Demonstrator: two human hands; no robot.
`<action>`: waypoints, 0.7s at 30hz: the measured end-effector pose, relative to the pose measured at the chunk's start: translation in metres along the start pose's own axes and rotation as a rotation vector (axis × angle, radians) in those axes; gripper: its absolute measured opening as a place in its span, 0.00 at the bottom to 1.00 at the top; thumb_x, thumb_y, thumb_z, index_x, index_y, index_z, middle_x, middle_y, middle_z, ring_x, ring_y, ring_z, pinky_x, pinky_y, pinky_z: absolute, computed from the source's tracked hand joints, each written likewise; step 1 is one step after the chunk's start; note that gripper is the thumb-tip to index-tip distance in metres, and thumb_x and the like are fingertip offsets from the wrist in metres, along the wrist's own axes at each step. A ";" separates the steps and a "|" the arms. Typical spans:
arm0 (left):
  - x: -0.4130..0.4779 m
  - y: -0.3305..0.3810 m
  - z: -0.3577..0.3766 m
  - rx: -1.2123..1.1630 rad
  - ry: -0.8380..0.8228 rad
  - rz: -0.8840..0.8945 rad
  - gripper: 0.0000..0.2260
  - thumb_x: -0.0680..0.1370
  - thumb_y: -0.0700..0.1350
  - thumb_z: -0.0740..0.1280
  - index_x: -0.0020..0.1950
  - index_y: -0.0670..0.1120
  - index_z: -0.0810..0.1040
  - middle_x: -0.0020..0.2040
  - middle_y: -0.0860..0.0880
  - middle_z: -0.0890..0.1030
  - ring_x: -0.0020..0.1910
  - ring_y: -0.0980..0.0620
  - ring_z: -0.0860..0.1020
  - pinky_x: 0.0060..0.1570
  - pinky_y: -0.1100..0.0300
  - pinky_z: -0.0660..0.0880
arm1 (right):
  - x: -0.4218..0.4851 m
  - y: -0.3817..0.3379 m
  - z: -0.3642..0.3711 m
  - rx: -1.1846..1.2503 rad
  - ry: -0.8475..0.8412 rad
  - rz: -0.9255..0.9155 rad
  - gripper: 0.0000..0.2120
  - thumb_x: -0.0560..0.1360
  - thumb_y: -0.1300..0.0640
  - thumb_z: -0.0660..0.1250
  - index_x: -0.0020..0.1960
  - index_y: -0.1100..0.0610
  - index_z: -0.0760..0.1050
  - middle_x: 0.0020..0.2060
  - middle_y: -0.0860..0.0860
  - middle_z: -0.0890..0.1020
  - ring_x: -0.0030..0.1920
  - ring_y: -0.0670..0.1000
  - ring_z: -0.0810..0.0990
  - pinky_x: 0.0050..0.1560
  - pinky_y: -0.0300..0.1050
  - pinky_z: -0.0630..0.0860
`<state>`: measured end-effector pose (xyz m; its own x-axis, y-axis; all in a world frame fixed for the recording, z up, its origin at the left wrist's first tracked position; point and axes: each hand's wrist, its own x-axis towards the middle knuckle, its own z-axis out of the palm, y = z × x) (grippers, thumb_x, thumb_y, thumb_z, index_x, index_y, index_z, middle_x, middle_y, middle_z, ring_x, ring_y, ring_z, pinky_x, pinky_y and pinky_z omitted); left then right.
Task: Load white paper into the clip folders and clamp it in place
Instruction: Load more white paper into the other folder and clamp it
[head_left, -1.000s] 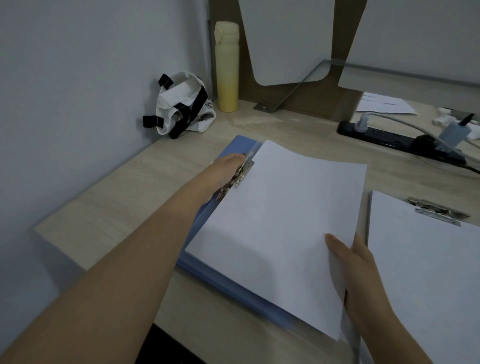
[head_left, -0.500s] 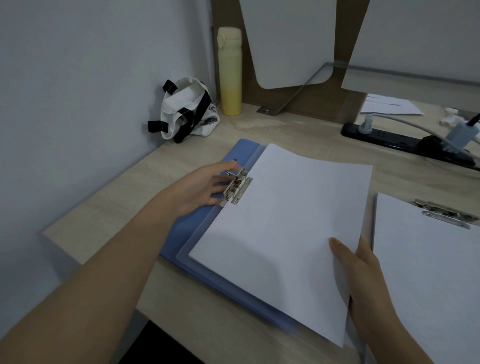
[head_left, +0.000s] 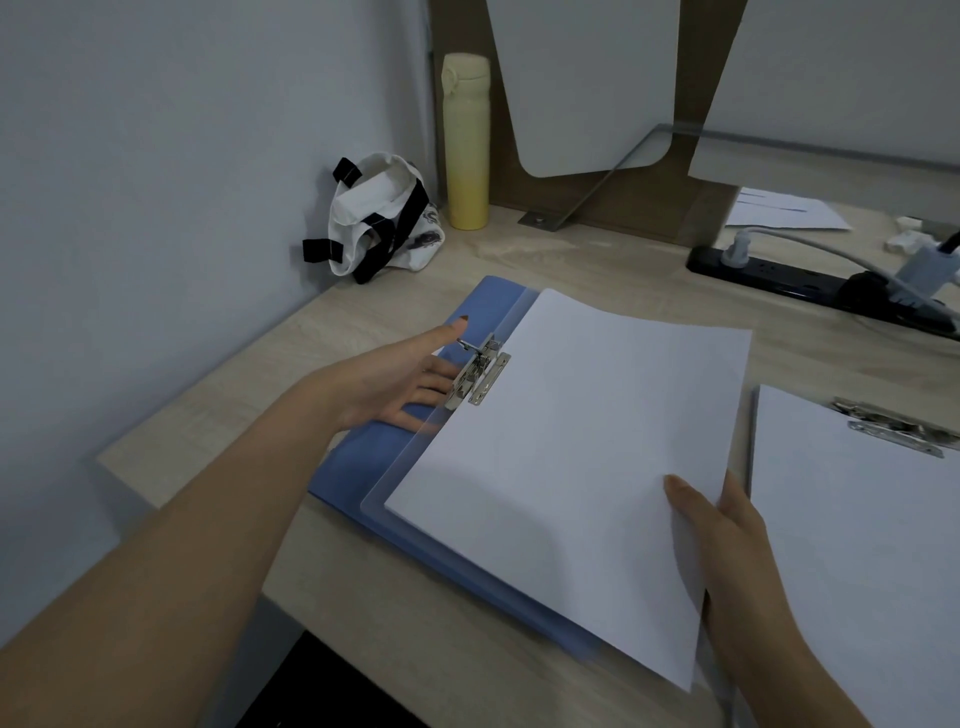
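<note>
Since a moment ago left hand (head_left: 400, 379) has slid back, fingers loose, touching the metal clip (head_left: 478, 371) mid-frame; clip's long axis runs along the paper's (head_left: 576, 457) left edge, on the blue folder (head_left: 363, 457); right hand (head_left: 727, 540) pinches paper lower right

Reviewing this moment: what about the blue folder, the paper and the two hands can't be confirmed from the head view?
- Whether the metal clip pins the white paper: too small.
- Blue folder inside: covered by paper.
- Right hand fingers: under the sheet.
- Second clip folder: cut off at the right edge.
- Left hand grip on the clip lever: unclear.
</note>
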<state>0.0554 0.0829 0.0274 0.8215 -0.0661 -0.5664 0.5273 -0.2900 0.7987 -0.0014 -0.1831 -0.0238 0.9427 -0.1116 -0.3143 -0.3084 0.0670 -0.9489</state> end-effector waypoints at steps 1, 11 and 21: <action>-0.001 0.000 0.000 0.011 0.002 -0.010 0.31 0.74 0.68 0.52 0.62 0.46 0.75 0.56 0.50 0.83 0.51 0.58 0.82 0.40 0.62 0.81 | 0.000 0.000 0.000 -0.002 0.002 -0.002 0.13 0.78 0.59 0.60 0.61 0.50 0.72 0.52 0.47 0.81 0.52 0.51 0.79 0.55 0.50 0.74; 0.000 -0.010 -0.003 -0.003 -0.056 -0.034 0.25 0.75 0.63 0.58 0.55 0.45 0.78 0.49 0.46 0.85 0.44 0.52 0.83 0.42 0.59 0.80 | 0.000 0.001 0.000 -0.026 0.005 -0.019 0.13 0.78 0.59 0.60 0.61 0.49 0.71 0.55 0.49 0.80 0.55 0.54 0.78 0.60 0.53 0.72; 0.003 -0.023 0.005 0.050 0.093 0.069 0.13 0.76 0.52 0.64 0.55 0.47 0.80 0.50 0.50 0.84 0.46 0.56 0.82 0.45 0.66 0.77 | -0.001 0.000 0.002 -0.007 0.006 -0.029 0.13 0.78 0.59 0.59 0.61 0.48 0.70 0.49 0.44 0.79 0.48 0.46 0.78 0.45 0.40 0.72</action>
<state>0.0445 0.0843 0.0066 0.8733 0.0005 -0.4872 0.4592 -0.3347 0.8228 -0.0020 -0.1811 -0.0239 0.9505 -0.1192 -0.2869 -0.2819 0.0567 -0.9578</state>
